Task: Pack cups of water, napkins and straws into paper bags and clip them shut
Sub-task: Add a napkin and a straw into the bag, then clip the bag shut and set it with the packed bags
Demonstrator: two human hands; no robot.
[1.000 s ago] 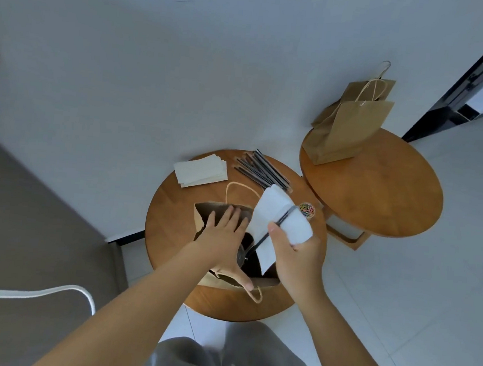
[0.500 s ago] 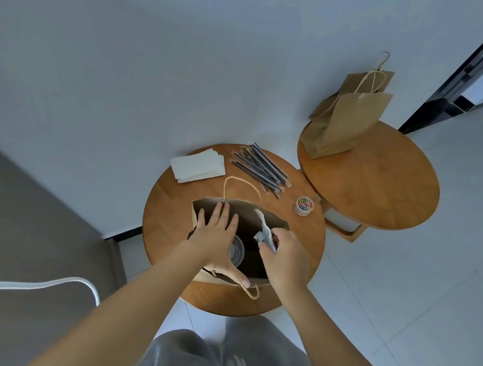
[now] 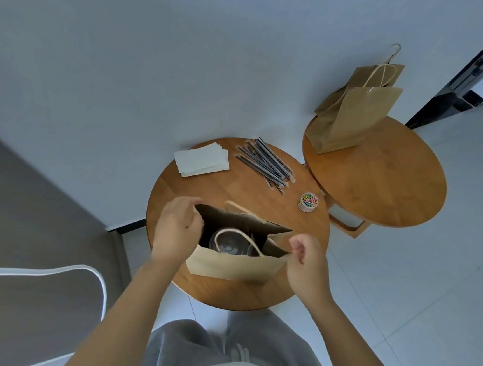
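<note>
My left hand (image 3: 175,229) grips the left end of the open paper bag (image 3: 236,265), fingers curled over its rim at the far left corner. My right hand (image 3: 305,255) pinches the bag's right end where the near panel meets the folded gusset, fingers curled together on the paper. Between my hands the bag's mouth gapes wide, and I look straight down at one lidded cup (image 3: 230,244) standing inside, with a rope handle looping across it. I cannot make out a napkin or straw in the dark interior.

The bag stands on the near half of the round table (image 3: 224,295), its near panel just inside the table's front edge. The far half holds one stack of napkins (image 3: 201,159) near the far-left rim, one loose bundle of black straws (image 3: 265,163) beside it, and one small jar of coloured clips (image 3: 308,201) near the right rim, well apart from the bag. Bare wood lies between the bag and these.

A second round table (image 3: 380,183) overlaps to the right, carrying two closed paper bags (image 3: 354,114) at its far-left edge against the wall.
</note>
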